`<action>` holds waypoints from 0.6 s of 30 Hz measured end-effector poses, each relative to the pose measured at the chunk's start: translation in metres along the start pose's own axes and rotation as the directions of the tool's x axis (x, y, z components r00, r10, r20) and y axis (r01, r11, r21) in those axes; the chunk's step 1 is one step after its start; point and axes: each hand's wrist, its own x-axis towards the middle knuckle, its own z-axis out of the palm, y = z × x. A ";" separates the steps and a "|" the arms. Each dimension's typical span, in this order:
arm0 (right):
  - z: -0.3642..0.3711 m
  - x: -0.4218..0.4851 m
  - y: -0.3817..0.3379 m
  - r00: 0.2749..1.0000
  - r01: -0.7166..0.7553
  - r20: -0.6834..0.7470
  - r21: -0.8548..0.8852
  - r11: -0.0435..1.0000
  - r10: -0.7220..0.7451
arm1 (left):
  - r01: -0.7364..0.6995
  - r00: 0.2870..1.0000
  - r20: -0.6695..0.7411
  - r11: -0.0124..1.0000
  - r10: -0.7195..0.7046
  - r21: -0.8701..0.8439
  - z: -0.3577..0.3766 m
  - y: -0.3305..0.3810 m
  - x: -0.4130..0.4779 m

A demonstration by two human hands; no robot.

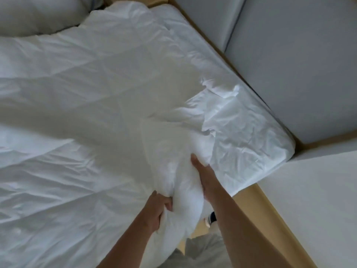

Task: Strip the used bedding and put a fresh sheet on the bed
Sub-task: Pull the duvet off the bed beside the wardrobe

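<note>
A white duvet (81,89) lies crumpled across most of the bed. Its near corner is bunched into a thick roll. My left hand (159,209) grips that bunch from the left, fingers curled into the cloth. My right hand (202,175) holds the same bunch from the right side, thumb on top and fingers hidden behind the fabric. Beneath the duvet, a wrinkled white sheet (241,136) covers the mattress corner on the right. A white pillow (34,14) sits at the top left.
A tan wooden bed frame (270,219) runs along the mattress edge. Grey padded wall panels (299,64) stand to the right of the bed. A pale surface (318,190) fills the lower right. My grey trousers (204,252) and a shoe show below.
</note>
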 end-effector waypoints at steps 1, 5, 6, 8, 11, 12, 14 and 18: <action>0.003 0.009 0.000 0.998 0.004 0.061 -0.003 1.000 -0.004 | -0.033 0.999 -0.014 0.999 0.033 0.023 -0.001 0.003 -0.001; 0.004 0.033 -0.015 0.990 0.020 0.138 -0.304 0.952 0.023 | -0.264 0.960 -0.103 0.964 0.261 -0.021 -0.006 0.047 -0.009; 0.002 0.035 -0.017 0.985 0.009 0.161 -0.377 0.926 0.056 | -0.309 0.947 -0.113 0.947 0.299 -0.084 -0.001 0.062 -0.010; 0.004 0.036 -0.018 0.975 -0.002 0.195 -0.477 0.879 0.108 | -0.385 0.908 -0.187 0.923 0.375 -0.020 0.009 0.089 -0.005; 0.013 0.023 -0.020 0.943 0.082 0.309 -0.580 0.811 0.126 | -0.233 0.771 -0.450 0.857 0.450 0.459 0.044 0.109 0.010; 0.014 0.020 -0.020 0.937 0.093 0.318 -0.626 0.774 0.144 | -0.195 0.730 -0.477 0.817 0.490 0.542 0.052 0.109 0.015; 0.007 0.021 -0.023 0.928 0.101 0.318 -0.716 0.690 0.194 | -0.254 0.688 -0.385 0.701 0.615 0.666 0.050 0.103 0.018; -0.019 0.042 -0.052 0.956 0.013 0.156 -0.866 0.500 0.246 | -0.173 0.599 -0.166 0.329 0.783 0.928 -0.008 0.083 0.016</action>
